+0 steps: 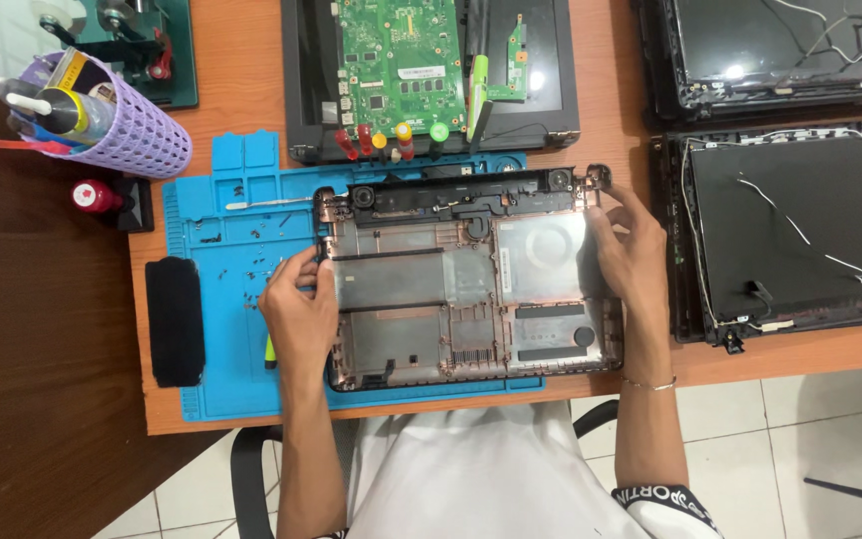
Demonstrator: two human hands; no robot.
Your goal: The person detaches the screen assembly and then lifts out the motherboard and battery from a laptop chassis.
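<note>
On blue mat (221,215), hands gripping laptop base shell (471,289), left hand (299,299), right hand (633,255)

Matt plastic laptop base (471,289) on smooth blue rubbery mat (221,240)

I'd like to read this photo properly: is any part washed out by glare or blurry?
Head view: even, soft lighting, mostly sharp; mild glare on the silvery panel of the laptop base held by the left hand and right hand, and a bright reflection on the upper screen panel; shadows faint.

bright blue work mat (221,190), green circuit board (401,60), lilac perforated basket (142,135), orange-brown table (611,60)
</note>
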